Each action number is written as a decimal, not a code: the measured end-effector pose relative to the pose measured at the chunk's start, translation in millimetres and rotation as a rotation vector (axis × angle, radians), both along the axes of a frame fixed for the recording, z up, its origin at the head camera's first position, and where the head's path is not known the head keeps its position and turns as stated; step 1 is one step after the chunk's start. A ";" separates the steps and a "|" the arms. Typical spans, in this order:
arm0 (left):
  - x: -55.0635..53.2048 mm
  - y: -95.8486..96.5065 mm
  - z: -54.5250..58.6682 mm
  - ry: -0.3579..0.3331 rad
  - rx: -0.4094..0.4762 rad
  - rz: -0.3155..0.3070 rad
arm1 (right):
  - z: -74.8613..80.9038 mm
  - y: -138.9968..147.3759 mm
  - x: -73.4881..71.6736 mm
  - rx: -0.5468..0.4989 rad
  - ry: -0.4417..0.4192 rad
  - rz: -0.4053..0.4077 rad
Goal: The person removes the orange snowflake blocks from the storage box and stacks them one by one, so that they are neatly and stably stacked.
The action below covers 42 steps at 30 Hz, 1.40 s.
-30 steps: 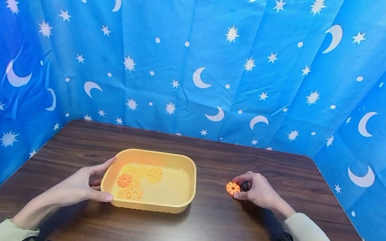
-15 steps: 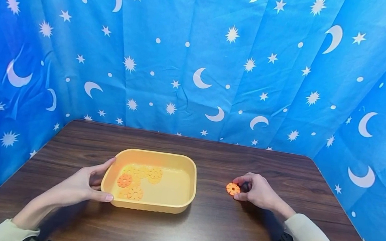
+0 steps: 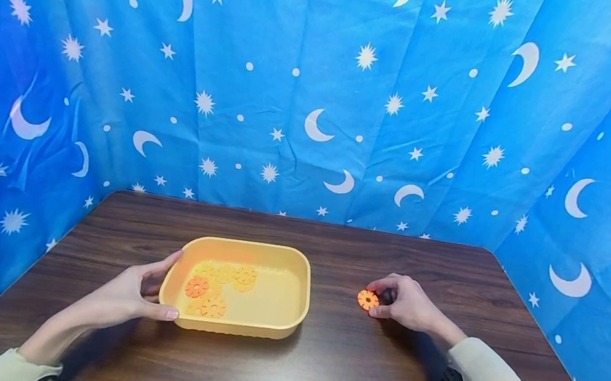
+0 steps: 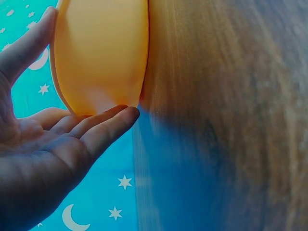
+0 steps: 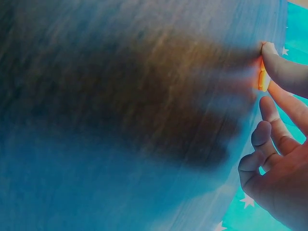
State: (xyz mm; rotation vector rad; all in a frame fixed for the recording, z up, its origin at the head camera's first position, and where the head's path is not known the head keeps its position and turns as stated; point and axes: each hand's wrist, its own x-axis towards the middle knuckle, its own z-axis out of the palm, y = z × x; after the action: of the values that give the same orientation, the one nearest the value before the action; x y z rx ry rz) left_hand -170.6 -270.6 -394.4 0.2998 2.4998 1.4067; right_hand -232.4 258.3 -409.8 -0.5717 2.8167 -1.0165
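A yellow plastic tub (image 3: 267, 331) stands on the table left of the middle, with several notched flower-shaped discs inside at its left end. One of them is an orange disc (image 3: 196, 286); the others look yellow or pale orange. My left hand (image 3: 129, 296) spans the tub's left end, thumb at the near corner and fingers reaching to the far one. To the right of the tub, my right hand (image 3: 408, 303) pinches another orange notched disc (image 3: 368, 299) at its edge between thumb and forefinger, low over the table. Its other fingers are bent, as the right wrist view shows.
The dark wood-grain table (image 3: 319, 368) has rounded far corners. Blue cloth (image 3: 272, 86) printed with moons and stars hangs behind it and along both sides. A stretch of tabletop separates the tub from my right hand.
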 end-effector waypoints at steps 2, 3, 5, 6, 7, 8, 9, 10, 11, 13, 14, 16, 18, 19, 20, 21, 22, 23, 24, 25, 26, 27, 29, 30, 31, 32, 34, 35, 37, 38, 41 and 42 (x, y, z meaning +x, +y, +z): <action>0.4 0.1 0.2 0.002 0.004 -0.002 | -0.7 -0.5 -0.4 -0.002 -0.004 -0.009; 0.6 0.2 0.4 0.002 0.003 -0.002 | -0.7 -0.4 -0.5 -0.002 -0.002 -0.005; 0.6 0.3 0.7 0.004 0.001 -0.006 | -1.0 -0.9 -0.6 -0.004 -0.001 -0.001; 0.5 0.3 1.1 0.002 0.000 -0.004 | -1.1 -1.1 -0.6 -0.007 -0.003 -0.006; 0.4 0.3 1.5 0.000 -0.001 -0.002 | -1.1 -1.1 -0.6 -0.007 -0.003 -0.005; 0.0 0.3 1.9 -0.001 -0.002 -0.001 | -0.9 -1.3 -0.4 -0.007 -0.003 -0.004; -0.4 0.2 2.2 -0.002 -0.003 0.001 | -0.8 -1.4 -0.2 -0.006 -0.003 -0.002; -0.7 0.0 2.5 -0.003 -0.001 0.001 | -0.8 -1.6 0.0 -0.007 -0.006 -0.004; -1.0 -0.2 2.9 -0.004 0.001 0.002 | -0.7 -1.4 0.1 -0.008 -0.004 -0.001; -1.2 -0.2 3.3 -0.005 0.007 0.001 | -0.9 -1.0 0.1 -0.011 -0.006 0.005; -1.1 -0.2 3.3 -0.005 0.011 0.000 | -1.0 -0.8 0.1 -0.012 -0.004 0.011; -0.4 0.2 3.4 -0.008 0.018 -0.001 | -1.3 -0.2 -0.4 -0.014 -0.002 0.017; 0.4 0.6 3.1 -0.005 0.018 -0.005 | -1.5 0.6 -0.9 -0.013 -0.002 0.015; 0.8 0.7 2.9 -0.004 0.016 -0.006 | -1.5 0.9 -1.1 -0.013 -0.003 0.011; 1.0 0.9 2.9 -0.005 0.014 -0.004 | -1.5 1.1 -1.3 -0.013 -0.003 0.007; 1.1 1.1 2.7 -0.003 0.012 -0.006 | -1.6 1.3 -1.4 -0.012 -0.003 0.003; 1.0 1.1 2.6 -0.003 0.011 -0.005 | -1.7 1.7 -1.5 -0.012 -0.002 0.005; 0.9 1.1 2.6 -0.002 0.009 -0.005 | -1.6 1.9 -1.3 -0.014 -0.002 0.009; 0.7 1.1 2.7 -0.005 0.009 0.000 | -1.7 2.0 -1.2 -0.014 -0.001 0.009; 0.3 0.9 2.9 -0.007 0.010 0.002 | -1.9 2.0 -1.1 -0.016 -0.001 0.010; -0.1 0.8 3.0 -0.008 0.010 0.005 | -2.0 2.1 -1.0 -0.016 0.000 0.011; -0.2 0.5 3.0 -0.006 0.006 0.002 | -2.0 2.2 -0.7 -0.016 -0.001 0.013; -0.3 0.1 3.2 -0.004 0.006 0.000 | -1.8 2.2 -0.4 -0.014 0.000 0.014; -0.3 -0.1 3.3 -0.001 0.006 -0.002 | -1.9 2.1 -0.4 -0.012 -0.001 0.009; -0.2 -0.2 3.5 0.002 0.007 -0.005 | -1.9 2.3 -0.6 -0.010 0.001 0.012; -0.1 -0.3 3.6 0.003 0.008 -0.007 | -1.9 2.4 -0.8 -0.009 0.001 0.012; 0.1 -0.4 4.1 0.004 0.013 -0.010 | -2.2 2.5 -1.3 -0.006 0.006 0.013; 0.1 -0.4 4.3 0.003 0.012 -0.009 | -2.6 2.5 -1.7 -0.006 0.005 0.009; 0.2 -0.3 4.4 -0.001 0.013 -0.008 | -2.9 3.0 -1.9 -0.006 0.006 0.013; 0.3 -0.3 4.5 -0.004 0.013 -0.007 | -3.1 3.1 -2.0 -0.005 0.005 0.012; 0.9 -0.3 3.8 -0.001 0.014 -0.013 | -3.2 3.5 -2.2 -0.005 0.005 0.013; 1.1 -0.3 3.6 -0.003 0.012 -0.011 | -3.2 3.7 -2.2 -0.005 0.006 0.016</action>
State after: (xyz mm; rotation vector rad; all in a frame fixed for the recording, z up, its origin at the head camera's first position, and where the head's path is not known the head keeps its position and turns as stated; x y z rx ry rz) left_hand -169.5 -270.8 -390.8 0.3131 2.4850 1.4173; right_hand -234.6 262.0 -413.0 -0.5979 2.8109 -1.0205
